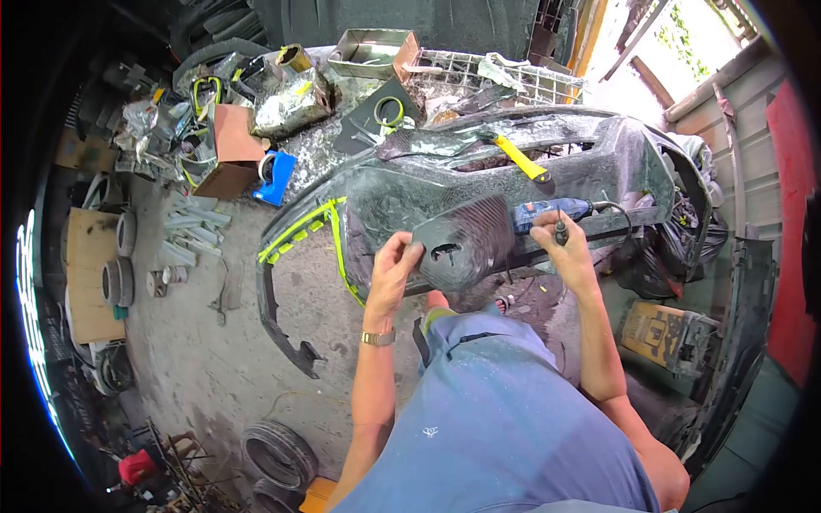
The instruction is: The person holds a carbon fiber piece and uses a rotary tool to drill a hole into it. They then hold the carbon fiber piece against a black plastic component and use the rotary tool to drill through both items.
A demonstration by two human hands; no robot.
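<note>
My left hand (393, 269) pinches the left edge of a dark ribbed plastic piece (466, 244) that has a ragged hole in it. The piece is held up in front of a large dark car bumper (385, 192). In my closed right hand (567, 252) is a slim dark tool (560, 229) with a thin pointed tip, standing upright between thumb and fingers. Right behind that hand, a blue rotary tool (552, 214) with a dark cable lies against the bumper. A yellow-handled tool (520, 158) rests on the bumper's upper part.
Green masking tape (299, 231) marks the bumper's left side. Behind it stands a cluttered bench with a blue tape dispenser (275, 178), a cardboard box (229, 158) and a tape roll (388, 111). Tires (278, 453) lie on the floor; a yellow-brown carton (654, 333) stands at right.
</note>
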